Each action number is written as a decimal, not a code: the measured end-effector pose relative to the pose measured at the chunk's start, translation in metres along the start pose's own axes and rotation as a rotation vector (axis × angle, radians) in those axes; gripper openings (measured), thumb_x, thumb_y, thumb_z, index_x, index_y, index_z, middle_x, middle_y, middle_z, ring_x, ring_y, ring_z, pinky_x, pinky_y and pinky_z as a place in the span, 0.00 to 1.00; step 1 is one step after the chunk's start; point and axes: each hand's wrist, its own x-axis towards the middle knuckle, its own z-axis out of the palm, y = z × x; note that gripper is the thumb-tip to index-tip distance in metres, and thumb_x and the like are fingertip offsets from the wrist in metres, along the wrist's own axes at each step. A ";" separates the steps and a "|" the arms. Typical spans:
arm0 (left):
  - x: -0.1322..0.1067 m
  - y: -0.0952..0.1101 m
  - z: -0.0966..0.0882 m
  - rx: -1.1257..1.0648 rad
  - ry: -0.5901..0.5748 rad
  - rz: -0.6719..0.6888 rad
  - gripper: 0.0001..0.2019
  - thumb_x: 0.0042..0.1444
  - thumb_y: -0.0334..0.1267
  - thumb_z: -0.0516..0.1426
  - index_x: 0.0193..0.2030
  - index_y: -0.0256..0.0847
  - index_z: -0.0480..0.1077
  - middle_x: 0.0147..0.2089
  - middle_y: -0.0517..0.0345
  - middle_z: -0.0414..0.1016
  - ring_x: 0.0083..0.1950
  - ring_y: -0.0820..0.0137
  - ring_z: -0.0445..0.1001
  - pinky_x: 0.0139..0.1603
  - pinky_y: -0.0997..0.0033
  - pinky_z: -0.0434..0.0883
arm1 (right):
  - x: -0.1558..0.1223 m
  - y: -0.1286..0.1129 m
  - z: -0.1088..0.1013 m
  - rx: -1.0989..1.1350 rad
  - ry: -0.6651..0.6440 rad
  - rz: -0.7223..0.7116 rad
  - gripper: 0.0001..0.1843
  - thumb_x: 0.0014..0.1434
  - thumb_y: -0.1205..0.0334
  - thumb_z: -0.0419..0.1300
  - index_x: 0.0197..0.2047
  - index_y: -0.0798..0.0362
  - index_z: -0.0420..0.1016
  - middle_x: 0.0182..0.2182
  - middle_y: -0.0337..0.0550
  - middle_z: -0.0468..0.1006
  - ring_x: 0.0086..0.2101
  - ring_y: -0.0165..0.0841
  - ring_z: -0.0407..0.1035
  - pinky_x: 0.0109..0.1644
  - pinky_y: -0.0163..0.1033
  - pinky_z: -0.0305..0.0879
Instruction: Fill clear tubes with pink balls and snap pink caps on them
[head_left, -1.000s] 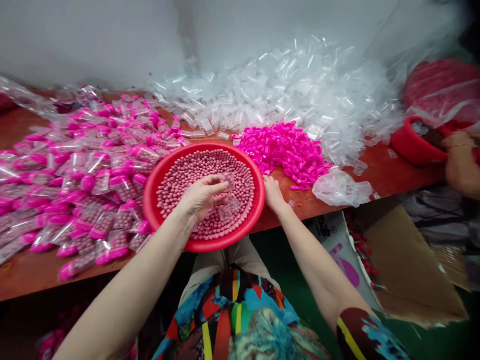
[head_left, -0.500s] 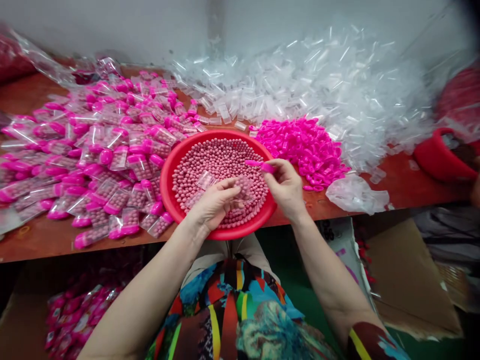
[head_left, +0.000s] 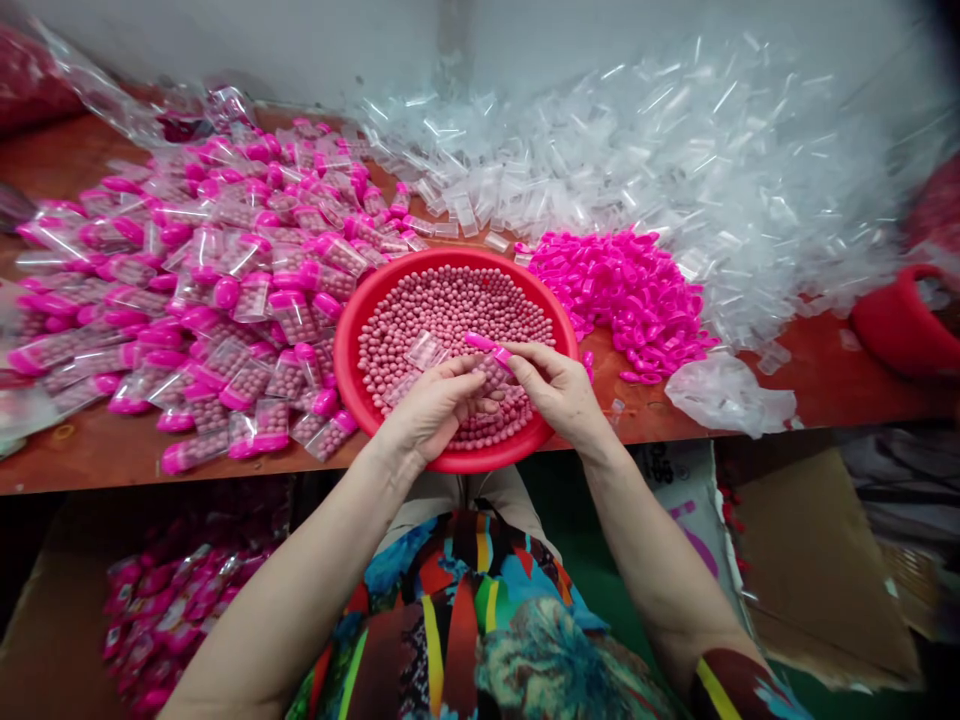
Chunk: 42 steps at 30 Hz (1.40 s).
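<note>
My left hand (head_left: 439, 405) is closed on a small clear plastic container, partly hidden by the fingers, with pink beads in it. A bright pink plastic cap (head_left: 489, 347) is pinched in my right hand (head_left: 561, 392), right at the container's upper end; whether they touch, I cannot tell. Both hands are over a red basin (head_left: 346, 350) of round pink beads (head_left: 457, 300). On those beads, beside my left hand, lies another clear container (head_left: 425, 350).
Left of the basin spreads a heap of capped, bead-filled containers (head_left: 247, 380). To the right are piled pink caps (head_left: 622, 300), with clear containers (head_left: 660, 160) behind. A crumpled plastic bag (head_left: 731, 390) and a red pot (head_left: 900, 325) sit farther right. Pink packs (head_left: 165, 620) lie below the table.
My right hand has brought the pink cap leftward to the container in my left hand. The left hand stays over the basin, and the view has shifted slightly.
</note>
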 end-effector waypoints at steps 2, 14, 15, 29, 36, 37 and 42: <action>0.000 0.000 -0.001 -0.018 -0.009 -0.004 0.10 0.55 0.23 0.59 0.42 0.32 0.78 0.37 0.52 0.79 0.35 0.70 0.78 0.36 0.71 0.78 | 0.001 0.001 0.001 0.011 0.015 0.015 0.12 0.64 0.56 0.62 0.48 0.49 0.80 0.44 0.42 0.83 0.45 0.35 0.76 0.53 0.42 0.72; -0.001 -0.016 0.004 -0.082 0.049 0.161 0.13 0.49 0.34 0.69 0.41 0.33 0.77 0.33 0.57 0.77 0.30 0.77 0.73 0.32 0.80 0.69 | -0.004 -0.007 0.032 -0.118 0.195 -0.054 0.07 0.66 0.61 0.58 0.41 0.51 0.77 0.36 0.43 0.82 0.37 0.34 0.76 0.43 0.40 0.74; -0.002 -0.017 0.005 -0.086 0.069 0.178 0.14 0.48 0.34 0.69 0.41 0.33 0.77 0.33 0.57 0.77 0.30 0.78 0.72 0.32 0.79 0.69 | -0.006 -0.007 0.035 -0.173 0.189 -0.111 0.08 0.67 0.62 0.56 0.42 0.51 0.77 0.36 0.44 0.81 0.38 0.34 0.76 0.44 0.41 0.74; -0.014 -0.008 0.007 0.064 -0.040 0.068 0.14 0.49 0.39 0.69 0.41 0.34 0.78 0.28 0.58 0.74 0.25 0.78 0.68 0.26 0.79 0.63 | 0.026 -0.014 0.014 0.089 0.021 0.117 0.28 0.68 0.39 0.50 0.39 0.53 0.82 0.30 0.45 0.81 0.33 0.34 0.76 0.41 0.41 0.74; -0.013 -0.002 0.002 -0.020 -0.101 -0.038 0.08 0.50 0.34 0.68 0.36 0.33 0.78 0.30 0.57 0.74 0.25 0.79 0.68 0.23 0.79 0.61 | 0.051 -0.013 0.018 0.379 -0.216 0.382 0.43 0.63 0.27 0.43 0.43 0.56 0.83 0.33 0.50 0.84 0.40 0.39 0.79 0.45 0.42 0.77; -0.012 -0.002 0.001 -0.040 -0.083 -0.022 0.08 0.50 0.34 0.67 0.35 0.33 0.78 0.31 0.57 0.74 0.26 0.79 0.68 0.23 0.80 0.61 | 0.047 -0.015 0.014 0.369 -0.171 0.347 0.41 0.64 0.28 0.44 0.46 0.55 0.82 0.36 0.50 0.84 0.43 0.40 0.79 0.48 0.44 0.76; -0.006 -0.005 0.000 -0.131 0.029 0.026 0.08 0.50 0.33 0.68 0.36 0.33 0.77 0.33 0.59 0.75 0.27 0.79 0.70 0.26 0.81 0.66 | 0.007 -0.022 0.008 0.183 -0.085 0.118 0.29 0.69 0.40 0.48 0.60 0.49 0.75 0.59 0.45 0.77 0.61 0.40 0.68 0.69 0.50 0.62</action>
